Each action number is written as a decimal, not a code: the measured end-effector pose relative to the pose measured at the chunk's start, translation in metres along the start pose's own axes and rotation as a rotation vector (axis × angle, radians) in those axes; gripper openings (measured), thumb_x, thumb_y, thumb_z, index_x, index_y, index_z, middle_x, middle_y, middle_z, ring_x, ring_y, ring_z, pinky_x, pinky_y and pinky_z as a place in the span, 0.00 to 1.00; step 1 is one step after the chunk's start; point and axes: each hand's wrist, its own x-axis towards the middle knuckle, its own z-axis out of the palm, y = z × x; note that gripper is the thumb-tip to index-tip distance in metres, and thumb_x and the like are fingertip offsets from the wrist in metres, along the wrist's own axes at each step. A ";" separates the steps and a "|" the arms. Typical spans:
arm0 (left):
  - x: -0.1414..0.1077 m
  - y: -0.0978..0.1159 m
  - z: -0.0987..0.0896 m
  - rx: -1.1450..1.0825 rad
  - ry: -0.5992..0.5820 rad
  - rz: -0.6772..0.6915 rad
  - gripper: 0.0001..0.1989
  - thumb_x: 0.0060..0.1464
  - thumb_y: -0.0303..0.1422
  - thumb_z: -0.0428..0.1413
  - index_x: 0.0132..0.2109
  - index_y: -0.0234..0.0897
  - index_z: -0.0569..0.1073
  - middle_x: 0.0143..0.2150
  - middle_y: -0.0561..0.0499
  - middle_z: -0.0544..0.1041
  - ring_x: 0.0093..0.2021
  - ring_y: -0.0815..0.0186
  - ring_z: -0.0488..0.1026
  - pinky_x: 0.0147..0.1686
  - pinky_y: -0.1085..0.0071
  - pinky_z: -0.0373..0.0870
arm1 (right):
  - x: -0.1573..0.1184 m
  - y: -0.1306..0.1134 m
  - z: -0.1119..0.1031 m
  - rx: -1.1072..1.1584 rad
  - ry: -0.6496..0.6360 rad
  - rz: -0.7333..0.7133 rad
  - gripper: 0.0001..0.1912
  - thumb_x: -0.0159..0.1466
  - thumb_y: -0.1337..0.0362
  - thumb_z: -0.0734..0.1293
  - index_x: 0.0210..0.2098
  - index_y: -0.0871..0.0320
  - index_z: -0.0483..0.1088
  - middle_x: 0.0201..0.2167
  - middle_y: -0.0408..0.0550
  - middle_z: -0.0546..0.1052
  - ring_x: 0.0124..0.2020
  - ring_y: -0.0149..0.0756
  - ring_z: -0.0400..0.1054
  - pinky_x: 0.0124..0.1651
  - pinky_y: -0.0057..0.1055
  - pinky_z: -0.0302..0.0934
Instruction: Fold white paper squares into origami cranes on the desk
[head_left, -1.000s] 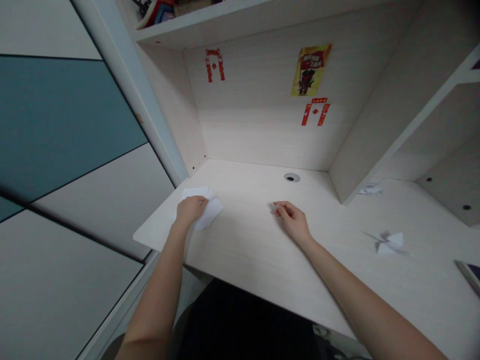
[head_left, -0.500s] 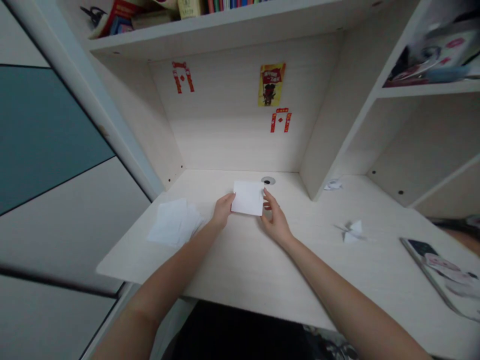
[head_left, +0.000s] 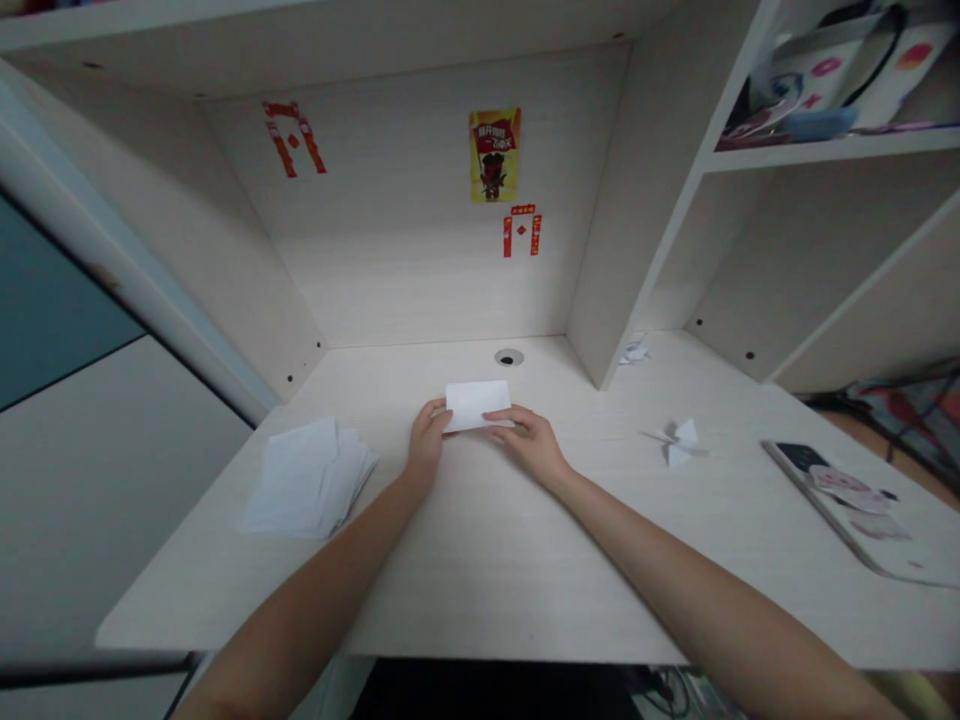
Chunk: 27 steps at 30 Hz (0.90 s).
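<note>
A small white sheet of paper is held between both hands just over the desk, with its lower edge bent or folded toward me. My left hand pinches its left edge, thumb in front. At the lower right, my right hand grips the same sheet, thumb and fingertips closed on its lower edge. To the left lies a loose stack of white paper, near my left forearm. A folded white paper piece with pointed flaps sits to the right of my right hand.
A tablet or flat device with a pinkish picture lies at the right. Behind the hands is a round cable hole. An upright divider splits the desk, and crumpled paper lies beside its base.
The sheet looked nearly square before and is now shorter in height. My right hand has moved from its right edge to its lower edge. The view has shifted right and down.
</note>
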 end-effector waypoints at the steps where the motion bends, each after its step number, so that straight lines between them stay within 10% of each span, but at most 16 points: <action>1: -0.001 0.001 0.001 -0.009 -0.019 0.001 0.15 0.44 0.36 0.54 0.40 0.35 0.70 0.38 0.49 0.75 0.37 0.63 0.73 0.34 0.68 0.71 | 0.001 0.000 0.000 0.029 0.008 0.040 0.10 0.53 0.56 0.70 0.34 0.52 0.77 0.37 0.48 0.78 0.41 0.42 0.70 0.48 0.39 0.61; 11: -0.014 0.013 0.011 -0.018 -0.119 0.064 0.31 0.50 0.34 0.49 0.62 0.43 0.53 0.47 0.47 0.72 0.43 0.62 0.73 0.37 0.68 0.73 | 0.003 0.005 0.004 0.404 0.131 0.336 0.13 0.48 0.54 0.72 0.25 0.58 0.75 0.25 0.43 0.77 0.28 0.34 0.68 0.38 0.33 0.63; 19: -0.014 0.013 0.012 -0.004 -0.209 0.038 0.28 0.50 0.49 0.51 0.53 0.36 0.67 0.48 0.42 0.73 0.39 0.61 0.76 0.35 0.69 0.71 | 0.008 -0.002 -0.002 0.605 0.206 0.436 0.16 0.49 0.54 0.72 0.30 0.60 0.74 0.33 0.47 0.77 0.31 0.33 0.69 0.36 0.31 0.65; 27: -0.020 0.017 0.020 -0.013 -0.236 0.061 0.29 0.42 0.40 0.62 0.51 0.34 0.66 0.42 0.45 0.76 0.38 0.64 0.73 0.35 0.73 0.69 | 0.006 -0.003 -0.002 0.447 0.222 0.348 0.15 0.49 0.54 0.72 0.28 0.60 0.74 0.30 0.47 0.77 0.29 0.34 0.68 0.36 0.32 0.63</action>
